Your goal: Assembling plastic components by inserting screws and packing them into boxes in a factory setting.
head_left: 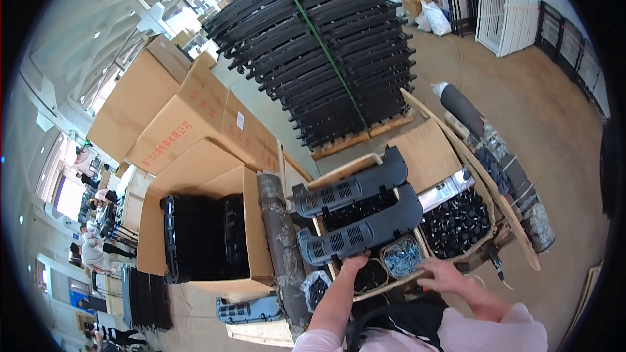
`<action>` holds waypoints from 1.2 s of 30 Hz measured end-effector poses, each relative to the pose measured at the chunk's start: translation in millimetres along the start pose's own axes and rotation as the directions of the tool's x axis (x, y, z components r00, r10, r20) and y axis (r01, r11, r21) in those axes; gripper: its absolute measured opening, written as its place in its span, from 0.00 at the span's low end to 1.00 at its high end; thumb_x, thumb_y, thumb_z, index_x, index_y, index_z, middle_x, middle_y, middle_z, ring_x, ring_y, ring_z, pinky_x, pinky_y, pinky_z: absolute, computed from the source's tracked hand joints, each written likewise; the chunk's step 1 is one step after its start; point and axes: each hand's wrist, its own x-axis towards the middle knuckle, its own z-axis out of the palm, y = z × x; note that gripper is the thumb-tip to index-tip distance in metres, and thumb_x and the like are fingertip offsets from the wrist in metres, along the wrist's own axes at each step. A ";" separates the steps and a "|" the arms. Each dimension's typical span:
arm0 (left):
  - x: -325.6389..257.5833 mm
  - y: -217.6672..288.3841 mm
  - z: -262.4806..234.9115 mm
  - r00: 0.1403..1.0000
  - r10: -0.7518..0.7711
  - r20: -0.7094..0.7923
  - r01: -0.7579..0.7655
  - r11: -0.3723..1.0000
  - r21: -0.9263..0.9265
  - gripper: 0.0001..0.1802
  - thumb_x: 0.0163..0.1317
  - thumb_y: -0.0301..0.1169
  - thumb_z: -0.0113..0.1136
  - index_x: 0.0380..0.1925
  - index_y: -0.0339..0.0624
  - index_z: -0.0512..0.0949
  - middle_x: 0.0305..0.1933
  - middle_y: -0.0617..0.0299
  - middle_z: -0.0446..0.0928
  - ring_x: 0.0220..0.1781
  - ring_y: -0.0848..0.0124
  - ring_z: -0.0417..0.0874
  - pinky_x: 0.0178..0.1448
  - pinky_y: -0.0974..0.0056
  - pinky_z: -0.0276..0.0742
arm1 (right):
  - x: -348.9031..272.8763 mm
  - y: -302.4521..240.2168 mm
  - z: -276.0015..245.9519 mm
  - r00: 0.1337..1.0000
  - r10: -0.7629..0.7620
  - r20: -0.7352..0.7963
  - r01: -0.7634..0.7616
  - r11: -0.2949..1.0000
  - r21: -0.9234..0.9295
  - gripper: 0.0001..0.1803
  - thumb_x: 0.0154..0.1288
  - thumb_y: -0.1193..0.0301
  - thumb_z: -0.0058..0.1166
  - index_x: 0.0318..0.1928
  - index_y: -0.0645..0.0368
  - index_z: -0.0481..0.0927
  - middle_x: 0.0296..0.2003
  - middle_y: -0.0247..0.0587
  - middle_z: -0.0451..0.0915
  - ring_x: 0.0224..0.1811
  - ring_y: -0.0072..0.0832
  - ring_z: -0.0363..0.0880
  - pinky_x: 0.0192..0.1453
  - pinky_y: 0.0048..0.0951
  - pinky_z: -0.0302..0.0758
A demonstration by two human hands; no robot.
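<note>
My left hand (354, 264) grips the near edge of a long black slotted plastic panel (362, 231) lying across a wooden parts tray (456, 146). A second, similar black panel (352, 186) lies just behind it. My right hand (445, 276) rests with fingers spread on the tray's near rim, beside a compartment of silver screws (401, 255). A compartment of black round caps (456, 223) sits to the right, and a bin of small dark parts (370, 276) lies under my left hand.
An open cardboard box (202, 234) with black plastic parts stands at left, with a wrapped roll (280, 234) beside it. A strapped pallet of black panels (326, 52) is behind. White racks (505, 16) stand far right. People work at far left (94, 248).
</note>
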 end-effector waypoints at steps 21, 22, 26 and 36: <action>24.2 -42.0 39.6 0.987 0.153 -0.051 -0.154 0.988 -0.005 0.42 0.73 0.62 0.52 0.75 0.43 0.66 0.81 0.44 0.63 0.83 0.45 0.60 0.83 0.46 0.58 | 69.0 -47.0 22.7 0.898 -0.010 0.440 0.098 0.979 -0.178 0.30 0.72 0.49 0.59 0.66 0.52 0.80 0.61 0.51 0.82 0.63 0.47 0.81 0.67 0.41 0.78; 21.7 -41.0 36.0 0.987 0.149 -0.051 -0.150 0.989 -0.011 0.42 0.73 0.62 0.52 0.75 0.43 0.66 0.81 0.44 0.63 0.83 0.45 0.60 0.83 0.46 0.58 | 68.6 -44.5 24.1 0.886 0.003 0.463 0.087 0.981 -0.173 0.30 0.72 0.49 0.60 0.66 0.52 0.80 0.60 0.51 0.82 0.63 0.47 0.81 0.67 0.40 0.78; 13.8 -38.9 20.8 0.993 0.114 -0.020 -0.115 0.991 -0.068 0.42 0.71 0.60 0.57 0.73 0.41 0.69 0.80 0.43 0.66 0.81 0.46 0.64 0.83 0.46 0.59 | 67.9 -19.2 36.8 0.885 -0.049 0.464 0.114 0.987 -0.112 0.29 0.72 0.51 0.61 0.66 0.53 0.81 0.59 0.51 0.82 0.60 0.47 0.83 0.64 0.40 0.79; 4.6 -40.1 23.5 0.977 0.112 -0.180 -0.120 0.992 -0.032 0.31 0.75 0.45 0.52 0.73 0.41 0.70 0.78 0.42 0.68 0.79 0.46 0.68 0.78 0.45 0.69 | 68.2 -13.5 34.5 0.877 -0.029 0.479 0.120 0.980 -0.161 0.29 0.73 0.50 0.58 0.67 0.52 0.80 0.55 0.54 0.84 0.57 0.48 0.84 0.61 0.43 0.81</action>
